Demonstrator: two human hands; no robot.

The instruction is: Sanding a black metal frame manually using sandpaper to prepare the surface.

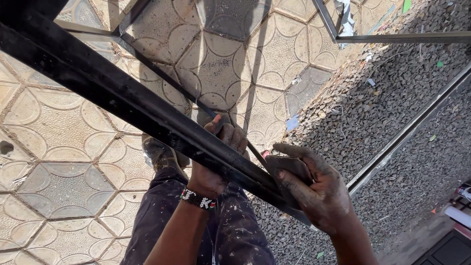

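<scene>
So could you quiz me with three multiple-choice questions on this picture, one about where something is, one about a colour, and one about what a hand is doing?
1. Where is the beaded wristband?
A. on the left wrist
B. on the right wrist
C. lying on the tiles

2. What colour is the metal bar that both hands work on?
A. white
B. black
C. yellow

3. What is the left hand doing?
A. hanging free
B. resting flat on the paving tiles
C. wrapped around the bar in a closed grip

Answers:
1 A, the band sits just below the left hand.
2 B, the bar is black along its whole visible length.
3 C, its fingers curl over the bar, while the right hand presses a dark sanding pad against the same bar.
</scene>
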